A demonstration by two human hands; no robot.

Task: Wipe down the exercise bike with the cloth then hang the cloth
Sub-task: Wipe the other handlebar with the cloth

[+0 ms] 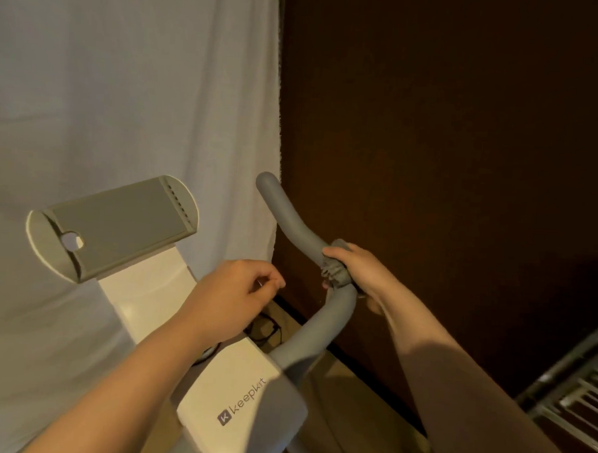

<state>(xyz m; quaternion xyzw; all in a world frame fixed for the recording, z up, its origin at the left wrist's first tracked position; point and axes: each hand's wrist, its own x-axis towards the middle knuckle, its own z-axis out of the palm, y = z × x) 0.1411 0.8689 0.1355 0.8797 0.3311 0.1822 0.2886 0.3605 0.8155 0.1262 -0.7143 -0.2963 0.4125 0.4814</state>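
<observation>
Now | right hand (354, 270) grips bunched grey cloth (335, 269) wrapped round grey foam handlebar (300, 233) of white exercise bike (245, 395); cloth sits under curled fingers | left hand (233, 295) hovers beside, fingers loosely curled, holding nothing

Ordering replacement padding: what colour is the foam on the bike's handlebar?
Grey, plain with no pattern; the handlebar foam shows best in the head view, the only one.

Grey cloth (337, 269) bunched, seemingly wrapped, around bike's grey handlebar (292, 219)
</observation>
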